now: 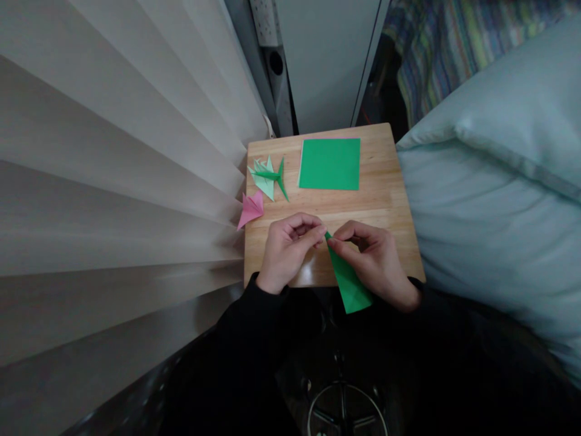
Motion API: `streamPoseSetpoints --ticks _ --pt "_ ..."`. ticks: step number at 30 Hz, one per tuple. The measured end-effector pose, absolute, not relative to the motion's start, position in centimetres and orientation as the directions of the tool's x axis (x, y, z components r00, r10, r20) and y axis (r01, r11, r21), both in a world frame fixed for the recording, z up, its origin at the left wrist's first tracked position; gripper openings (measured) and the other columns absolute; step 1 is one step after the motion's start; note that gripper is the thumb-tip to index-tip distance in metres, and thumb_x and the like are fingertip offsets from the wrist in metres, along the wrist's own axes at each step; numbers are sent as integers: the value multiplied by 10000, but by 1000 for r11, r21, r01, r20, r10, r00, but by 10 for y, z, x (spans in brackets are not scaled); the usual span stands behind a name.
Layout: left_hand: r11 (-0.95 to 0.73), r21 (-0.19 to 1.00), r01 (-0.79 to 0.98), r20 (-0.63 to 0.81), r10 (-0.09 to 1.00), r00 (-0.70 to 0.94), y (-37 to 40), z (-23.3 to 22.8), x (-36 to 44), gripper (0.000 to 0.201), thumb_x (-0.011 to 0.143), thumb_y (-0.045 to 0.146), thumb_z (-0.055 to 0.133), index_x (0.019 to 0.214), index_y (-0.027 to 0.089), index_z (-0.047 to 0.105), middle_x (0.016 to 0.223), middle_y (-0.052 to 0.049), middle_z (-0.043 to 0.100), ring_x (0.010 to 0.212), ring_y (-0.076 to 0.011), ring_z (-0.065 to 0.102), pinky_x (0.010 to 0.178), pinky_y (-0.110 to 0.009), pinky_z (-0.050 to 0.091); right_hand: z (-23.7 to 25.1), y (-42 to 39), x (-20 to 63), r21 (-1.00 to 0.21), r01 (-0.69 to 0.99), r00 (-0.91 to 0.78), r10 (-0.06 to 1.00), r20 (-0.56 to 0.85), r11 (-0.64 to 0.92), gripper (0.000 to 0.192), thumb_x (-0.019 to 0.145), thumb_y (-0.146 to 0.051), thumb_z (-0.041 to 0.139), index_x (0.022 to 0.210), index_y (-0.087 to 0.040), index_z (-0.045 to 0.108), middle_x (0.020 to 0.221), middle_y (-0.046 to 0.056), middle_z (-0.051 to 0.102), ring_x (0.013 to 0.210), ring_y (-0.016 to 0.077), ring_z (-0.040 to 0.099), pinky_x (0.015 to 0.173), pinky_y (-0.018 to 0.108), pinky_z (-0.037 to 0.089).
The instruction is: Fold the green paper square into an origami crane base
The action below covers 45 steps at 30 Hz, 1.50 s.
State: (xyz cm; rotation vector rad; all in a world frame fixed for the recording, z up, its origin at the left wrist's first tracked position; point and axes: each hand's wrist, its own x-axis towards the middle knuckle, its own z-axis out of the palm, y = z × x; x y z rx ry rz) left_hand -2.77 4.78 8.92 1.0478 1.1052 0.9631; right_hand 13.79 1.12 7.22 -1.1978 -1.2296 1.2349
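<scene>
Your left hand (287, 249) sits knuckles up, fingers curled inward, thumb and forefinger pinched together at the tip nearest your other hand. Your right hand (376, 260) mirrors it: fingers bent, thumb and forefinger closed in a pinch, tips pointing left. The two pinches meet almost tip to tip, just beside each other at the midline. Both wrists angle in from below, forearms in black sleeves converging from the lower edge, left wrist slightly higher than the right.
</scene>
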Motion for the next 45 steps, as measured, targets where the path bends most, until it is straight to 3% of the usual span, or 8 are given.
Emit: streamPoseSetpoints --ticks 5,11,13,16,20,27,34,45 --pt "196 977 -85 -181 970 162 45 87 -22 116 794 257 794 773 167 723 621 25 640 547 -82 548 549 -217 455 72 10 137 -999 -7 -22 999 -38 -38 169 874 -257 758 731 -206 683 722 -13 696 704 146 633 705 305 498" --pt "156 976 -149 -171 981 -94 55 87 -32 140 808 277 787 742 172 723 624 28 597 583 -71 516 553 -195 409 71 12 135 -991 -59 -42 992 -118 -121 162 831 -287 788 717 -208 704 709 -10 701 680 145 621 683 306 490" --pt "200 965 -168 -215 974 -72 56 89 -36 186 807 324 800 740 166 727 658 14 622 601 -72 533 559 -192 419 73 15 136 -970 -130 -29 979 -202 -204 175 795 -323 813 716 -203 714 696 -7 696 646 140 603 638 299 474" --pt "308 942 -132 -297 950 97 53 90 -33 254 817 391 803 759 152 739 689 -7 656 615 -80 568 572 -199 447 78 20 139 -927 -207 -62 950 -307 -314 202 774 -368 822 729 -192 735 674 -12 673 610 123 560 600 286 442" --pt "374 925 -71 -346 904 251 47 90 -23 272 762 374 861 742 153 702 623 18 623 566 -84 555 542 -210 444 81 22 140 -914 -219 -124 938 -322 -343 239 789 -405 797 721 -183 741 668 -14 654 591 102 493 578 275 388" --pt "345 930 -123 -326 933 154 48 86 -24 231 794 333 827 747 163 678 632 30 625 568 -74 564 575 -209 471 80 22 141 -897 -174 -188 908 -374 -405 264 781 -415 790 698 -179 705 620 -36 582 558 91 427 540 271 315" --pt "361 932 -34 -337 897 285 46 87 -21 285 789 355 815 664 169 639 613 35 585 557 -81 537 550 -220 455 78 21 141 -912 -203 -170 930 -326 -357 207 789 -365 755 682 -194 706 650 -15 640 609 118 504 592 287 372" --pt "261 963 64 -267 958 102 46 85 -23 261 790 315 794 637 186 626 526 39 570 496 -89 500 501 -234 367 79 21 139 -901 -145 -132 911 -391 -408 243 722 -338 757 578 -193 627 583 -37 532 577 100 414 562 276 318"
